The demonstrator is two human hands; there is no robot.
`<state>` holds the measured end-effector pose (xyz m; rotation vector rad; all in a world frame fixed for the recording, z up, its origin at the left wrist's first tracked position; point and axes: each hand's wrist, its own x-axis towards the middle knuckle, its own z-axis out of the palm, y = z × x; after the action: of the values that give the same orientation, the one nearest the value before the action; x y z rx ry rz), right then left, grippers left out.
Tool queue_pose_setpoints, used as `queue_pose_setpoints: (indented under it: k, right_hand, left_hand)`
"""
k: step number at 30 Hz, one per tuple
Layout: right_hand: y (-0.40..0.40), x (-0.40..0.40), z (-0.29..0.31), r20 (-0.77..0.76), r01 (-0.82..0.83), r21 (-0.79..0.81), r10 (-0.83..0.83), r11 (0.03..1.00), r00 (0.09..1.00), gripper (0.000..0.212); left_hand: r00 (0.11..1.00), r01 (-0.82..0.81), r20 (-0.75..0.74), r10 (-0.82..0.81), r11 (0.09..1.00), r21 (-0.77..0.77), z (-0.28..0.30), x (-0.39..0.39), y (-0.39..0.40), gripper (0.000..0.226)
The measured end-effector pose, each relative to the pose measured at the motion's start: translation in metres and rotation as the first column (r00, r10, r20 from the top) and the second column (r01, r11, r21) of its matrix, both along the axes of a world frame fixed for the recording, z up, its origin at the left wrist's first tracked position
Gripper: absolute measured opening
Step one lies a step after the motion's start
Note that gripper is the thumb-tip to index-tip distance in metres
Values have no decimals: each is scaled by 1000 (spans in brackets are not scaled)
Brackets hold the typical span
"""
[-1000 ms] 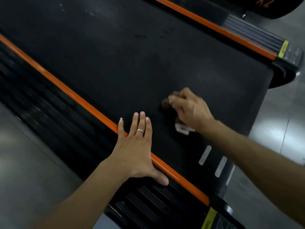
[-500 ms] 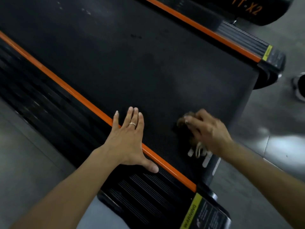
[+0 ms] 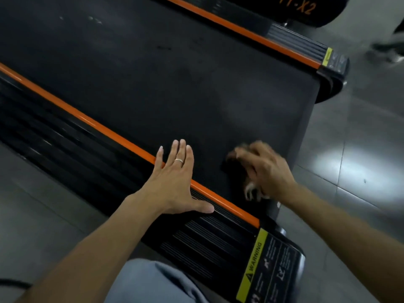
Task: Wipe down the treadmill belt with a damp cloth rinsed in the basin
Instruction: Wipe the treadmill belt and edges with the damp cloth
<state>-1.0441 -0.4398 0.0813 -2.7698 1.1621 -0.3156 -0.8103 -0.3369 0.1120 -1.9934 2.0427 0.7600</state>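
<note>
"WARNING" is being displayed on the label (image 3: pixel 253 264); the cloth (image 3: pixel 238 165) is being gripped by the right hand (image 3: pixel 265 171) on the belt (image 3: pixel 175 84), while the left hand (image 3: pixel 172 182) is being pressed flat, fingers extended, across the orange rail (image 3: pixel 87 121)

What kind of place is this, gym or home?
Probably a gym. A treadmill belt with orange side rails and a warning label stands on a grey tiled floor; another machine sits beyond.

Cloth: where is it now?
Head view, lower right: cloth bunched under right hand on the belt, near its rear end, right of left hand.
</note>
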Motion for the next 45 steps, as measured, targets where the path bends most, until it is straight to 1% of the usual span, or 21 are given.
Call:
queue_pose_setpoints:
  k: [3, 4, 7, 10, 13, 15, 17, 19, 22, 25, 27, 30, 32, 33, 35, 37, 38, 39, 41, 43, 45]
  right_hand:
    - [-56, 40, 12, 27, 314, -22, -314, 949, 949, 22]
    - [-64, 57, 17, 59, 363, 4, -362, 932, 930, 23]
    - [-45, 117, 25, 49, 241, 79, -245, 967, 968, 27]
    - [-18, 112, 11, -30, 159, 61, -157, 985, 987, 29]
    - [-25, 29, 13, -119, 296, -22, -297, 955, 948, 31]
    - [-33, -26, 21, -189, 467, 8, -458, 884, 869, 34]
    - [-38, -46, 30, -174, 571, 24, -559, 820, 811, 35]
    - [-37, -24, 34, -73, 529, 64, -525, 846, 848, 32]
    - [-23, 46, 31, 33, 366, 152, -375, 918, 927, 28]
    - [-11, 84, 24, -45, 265, 152, -261, 952, 964, 26]
    - [-9, 61, 18, -99, 320, 106, -310, 941, 945, 27]
    - [-7, -11, 16, -203, 535, 87, -511, 841, 835, 28]
    - [-6, -42, 28, -180, 646, 134, -623, 751, 761, 32]
    - [-3, -44, 36, -141, 654, 156, -638, 740, 757, 32]
    - [12, -23, 53, 3, 580, 173, -589, 796, 808, 36]
    - [38, 20, 72, 122, 459, 163, -480, 873, 869, 55]
    - [54, 44, 79, 132, 404, 151, -424, 902, 896, 65]
    - [72, 65, 83, 86, 352, 133, -365, 926, 927, 70]
    - [108, 96, 72, -137, 222, 98, -208, 970, 968, 69]
    - [134, 111, 51, -349, 161, 176, -91, 971, 933, 73]
    - [143, 114, 39, -376, 214, 278, -99, 936, 921, 71]
  left_hand:
    - [1000, -4, -25, 4, 1000, -9, 0, 0, 0, 149]
    - [999, -9, -31, 9, 1000, -15, -1, 1, 1, 150]
    - [999, -20, -40, 19, 999, -43, -3, 4, 1, 152]
    - [1000, -17, -23, 16, 999, -36, -3, 3, 0, 151]
    - [1000, -14, -5, 14, 1000, -11, -3, 3, -3, 152]
    - [1000, -20, 0, 20, 1000, -4, -3, 2, -4, 153]
    - [1000, -25, 1, 25, 1000, 3, -2, 1, -4, 153]
    - [1000, -30, 2, 30, 1000, 0, -1, 0, -4, 153]
    - [999, -32, -6, 31, 999, -20, -1, 1, -2, 153]
    - [999, -35, -7, 35, 999, -38, -2, 2, 0, 154]
    - [1000, -21, -4, 21, 999, -38, -2, 2, -1, 152]
    - [1000, -4, -30, 2, 999, -47, -1, 4, 4, 144]
    - [999, -2, -46, -2, 996, -90, 0, 8, 13, 136]
    - [999, 3, -43, -8, 994, -109, 1, 10, 19, 132]
    - [1000, 11, -19, -13, 992, -128, 3, 19, 31, 129]
    - [1000, 23, 19, -21, 991, -129, 6, 33, 43, 131]
    - [999, 31, 35, -27, 991, -130, 9, 41, 51, 133]
    - [998, 36, 49, -29, 990, -135, 10, 51, 60, 136]
    - [996, 41, 82, -28, 987, -154, 9, 71, 78, 139]
    - [992, 49, 122, -31, 988, -144, 8, 87, 93, 138]
    - [992, 49, 123, -31, 988, -145, 5, 98, 102, 136]
